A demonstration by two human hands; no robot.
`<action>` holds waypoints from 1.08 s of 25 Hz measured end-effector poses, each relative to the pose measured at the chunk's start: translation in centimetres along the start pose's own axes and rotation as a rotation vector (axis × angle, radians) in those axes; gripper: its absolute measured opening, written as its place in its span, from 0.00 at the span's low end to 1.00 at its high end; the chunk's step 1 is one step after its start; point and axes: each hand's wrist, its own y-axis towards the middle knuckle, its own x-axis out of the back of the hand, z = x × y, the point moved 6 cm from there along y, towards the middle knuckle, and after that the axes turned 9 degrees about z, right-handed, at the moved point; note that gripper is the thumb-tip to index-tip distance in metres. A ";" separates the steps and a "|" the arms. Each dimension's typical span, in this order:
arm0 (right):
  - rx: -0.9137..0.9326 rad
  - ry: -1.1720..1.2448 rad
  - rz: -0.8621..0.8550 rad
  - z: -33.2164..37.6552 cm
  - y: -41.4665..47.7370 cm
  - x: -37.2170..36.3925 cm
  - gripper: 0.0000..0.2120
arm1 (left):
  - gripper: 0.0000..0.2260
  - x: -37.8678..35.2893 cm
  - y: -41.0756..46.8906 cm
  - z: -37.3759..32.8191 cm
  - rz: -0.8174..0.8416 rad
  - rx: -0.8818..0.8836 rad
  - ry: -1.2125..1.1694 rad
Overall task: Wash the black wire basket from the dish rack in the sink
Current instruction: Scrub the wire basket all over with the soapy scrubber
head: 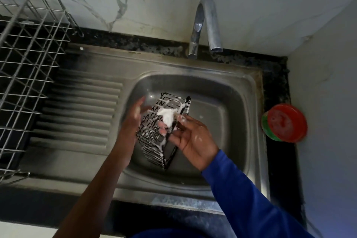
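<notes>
The black wire basket point(154, 141) is held tilted over the steel sink bowl point(228, 114), streaked with white foam. My left hand point(133, 121) grips its left side from behind, fingers curled round the wires. My right hand point(191, 141) is on the basket's right edge and pinches a foamy white scrub pad point(167, 115) against the wires. The silver dish rack point(29, 63) stands at the left on the counter.
A chrome tap point(206, 25) arches over the sink's back edge, with no water running. A round red and green soap tub point(285, 122) sits on the dark counter right of the sink. The ribbed drainboard point(81, 110) lies between rack and bowl.
</notes>
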 end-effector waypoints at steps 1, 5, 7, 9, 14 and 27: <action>0.002 0.033 0.001 -0.1 0.1 -0.5 0.11 | 0.32 0.3 -1.3 1.7 -0.017 0.015 -0.043; 0.047 0.186 0.005 0.0 0.8 -2.1 0.12 | 0.63 -1.6 -4.9 6.3 0.058 0.059 0.053; 0.053 0.239 0.069 0.4 0.9 -3.6 0.13 | 0.64 -3.3 -4.0 6.1 0.109 -0.015 0.173; 0.044 0.161 0.090 1.6 0.9 -4.7 0.14 | 0.52 -3.8 -2.7 5.8 0.024 -0.094 0.176; 0.106 -0.070 -0.021 6.9 0.9 -2.8 0.05 | 0.25 -3.4 -1.3 1.7 -0.240 -0.298 0.005; 0.246 -0.015 0.109 7.6 2.8 -1.2 0.07 | 0.22 -3.9 0.8 0.1 -0.158 -0.348 -0.043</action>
